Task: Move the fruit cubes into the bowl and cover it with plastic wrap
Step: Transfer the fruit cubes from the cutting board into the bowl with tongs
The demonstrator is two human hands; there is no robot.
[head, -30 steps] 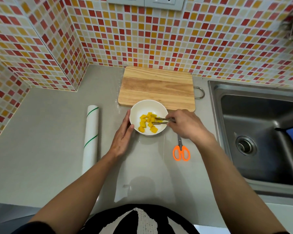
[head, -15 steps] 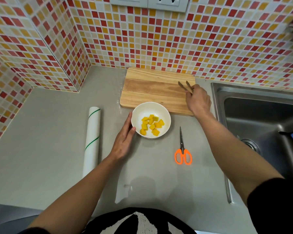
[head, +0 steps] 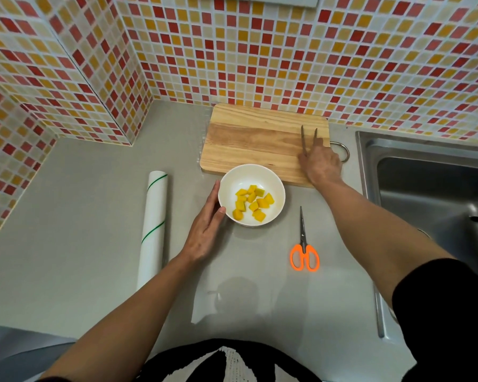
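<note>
The left hand [head: 204, 230] lies flat, fingers together and pointing far, thumb tip forward. The right arm reaches far right; the right hand [head: 322, 166] is palm-down, fingers curled over thin tongs [head: 308, 139].

The grey table [head: 94, 221] is carrying a wooden cutting board [head: 254, 142] against the tiled wall, a white bowl [head: 226, 186] just in front of it, a roll of plastic wrap [head: 153, 230] lying at the left, and orange-handled scissors [head: 304, 244] lying at the right.
</note>
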